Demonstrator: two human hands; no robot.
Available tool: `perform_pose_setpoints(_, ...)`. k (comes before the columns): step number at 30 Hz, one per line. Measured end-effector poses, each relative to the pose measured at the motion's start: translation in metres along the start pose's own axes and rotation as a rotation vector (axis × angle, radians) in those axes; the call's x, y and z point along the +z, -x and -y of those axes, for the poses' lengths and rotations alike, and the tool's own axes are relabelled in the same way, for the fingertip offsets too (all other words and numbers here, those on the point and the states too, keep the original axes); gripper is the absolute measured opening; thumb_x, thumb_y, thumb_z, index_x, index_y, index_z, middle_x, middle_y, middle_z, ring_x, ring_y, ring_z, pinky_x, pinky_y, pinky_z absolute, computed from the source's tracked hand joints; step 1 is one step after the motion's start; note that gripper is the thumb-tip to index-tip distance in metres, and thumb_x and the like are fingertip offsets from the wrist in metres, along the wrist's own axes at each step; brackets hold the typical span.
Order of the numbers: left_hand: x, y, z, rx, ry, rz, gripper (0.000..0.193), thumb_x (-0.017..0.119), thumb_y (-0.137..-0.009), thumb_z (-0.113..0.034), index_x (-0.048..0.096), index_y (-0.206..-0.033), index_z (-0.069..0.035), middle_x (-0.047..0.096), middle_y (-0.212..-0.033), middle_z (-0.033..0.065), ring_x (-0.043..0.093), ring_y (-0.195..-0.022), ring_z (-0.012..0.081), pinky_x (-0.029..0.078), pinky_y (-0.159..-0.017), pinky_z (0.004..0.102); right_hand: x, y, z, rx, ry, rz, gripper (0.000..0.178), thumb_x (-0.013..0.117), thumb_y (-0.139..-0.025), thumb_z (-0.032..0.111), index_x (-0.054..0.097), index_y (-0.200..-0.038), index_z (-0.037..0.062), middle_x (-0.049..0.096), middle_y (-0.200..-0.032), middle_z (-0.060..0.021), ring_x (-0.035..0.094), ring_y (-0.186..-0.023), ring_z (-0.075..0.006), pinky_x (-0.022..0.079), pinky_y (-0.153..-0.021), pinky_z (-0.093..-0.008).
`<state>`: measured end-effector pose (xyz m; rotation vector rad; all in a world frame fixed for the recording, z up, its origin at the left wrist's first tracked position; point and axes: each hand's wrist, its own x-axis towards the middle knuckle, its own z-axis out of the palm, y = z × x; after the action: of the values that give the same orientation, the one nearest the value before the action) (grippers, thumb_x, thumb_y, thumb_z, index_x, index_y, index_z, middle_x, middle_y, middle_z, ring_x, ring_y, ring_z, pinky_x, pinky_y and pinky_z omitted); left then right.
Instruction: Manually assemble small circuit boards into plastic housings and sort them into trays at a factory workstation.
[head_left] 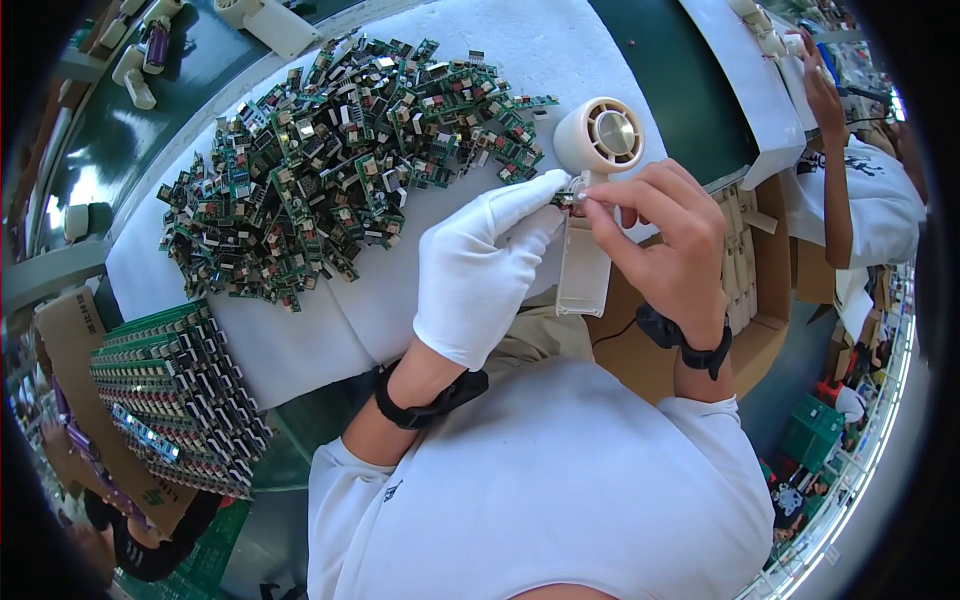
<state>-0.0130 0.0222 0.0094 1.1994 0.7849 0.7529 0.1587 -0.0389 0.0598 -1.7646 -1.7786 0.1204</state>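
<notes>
A cream handheld fan (598, 138) lies at the table edge, its round grille up and its open handle shell (583, 272) pointing toward me. Where head and handle meet, my left hand (482, 268), in a white glove, pinches a small green circuit board (567, 199) between thumb and fingers. My right hand (668, 222) is bare. Its thumb and index finger are pressed together at the board's right side; whatever lies between them is too small to make out. Both wrists wear black bands.
A large heap of loose circuit boards (350, 160) covers the white foam sheet (300, 345). Stacked board panels (180, 400) stand at the left. A cardboard box (770, 290) holding cream parts is by my right arm. Another person (855, 195) works at the far right.
</notes>
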Motion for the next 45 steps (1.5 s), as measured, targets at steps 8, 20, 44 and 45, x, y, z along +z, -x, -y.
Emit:
perform_pose_setpoints(8, 0.0, 0.002, 0.003, 0.146, -0.122, 0.017, 0.031, 0.068, -0.095, 0.003, 0.07, -0.126, 0.0, 0.072, -0.12, 0.008, 0.067, -0.103, 0.0115, 0.057, -0.093, 0.0277, 0.001, 0.0, -0.006, -0.15, 0.046, 0.007, 0.016, 0.08, -0.075, 0.0, 0.076, -0.09, 0.006, 0.064, -0.076, -0.0027, 0.059, -0.067, -0.0163, 0.047, -0.059, -0.0293)
perform_pose_setpoints(20, 0.006, 0.003, 0.008, 0.241, -0.19, -0.024, 0.031, 0.07, -0.093, 0.002, 0.071, -0.124, 0.0, 0.073, -0.113, 0.0099, 0.07, -0.097, 0.0137, 0.058, -0.085, 0.0283, 0.007, 0.001, -0.009, -0.171, 0.027, -0.011, 0.017, 0.077, -0.077, -0.001, 0.076, -0.093, 0.0042, 0.066, -0.082, -0.0052, 0.06, -0.068, -0.0187, 0.049, -0.06, -0.0304)
perform_pose_setpoints(44, 0.008, 0.013, 0.009, 0.636, -0.673, -0.034, 0.054, 0.068, -0.082, 0.001, 0.059, -0.136, 0.0, 0.065, -0.121, 0.018, 0.067, -0.097, 0.0314, 0.057, -0.081, 0.0371, -0.007, 0.011, -0.01, 0.025, -0.018, -0.047, 0.026, 0.081, -0.081, 0.005, 0.073, -0.106, 0.0022, 0.066, -0.087, -0.0082, 0.063, -0.074, -0.0204, 0.049, -0.065, -0.0295)
perform_pose_setpoints(45, 0.005, 0.012, 0.004, 0.65, -0.667, -0.055, 0.054, 0.068, -0.082, 0.001, 0.059, -0.136, 0.0, 0.065, -0.121, 0.018, 0.067, -0.097, 0.0314, 0.057, -0.081, 0.0371, -0.008, 0.003, -0.01, 0.002, -0.009, -0.047, 0.026, 0.081, -0.081, 0.005, 0.073, -0.106, 0.0022, 0.066, -0.087, -0.0082, 0.063, -0.074, -0.0204, 0.049, -0.065, -0.0295)
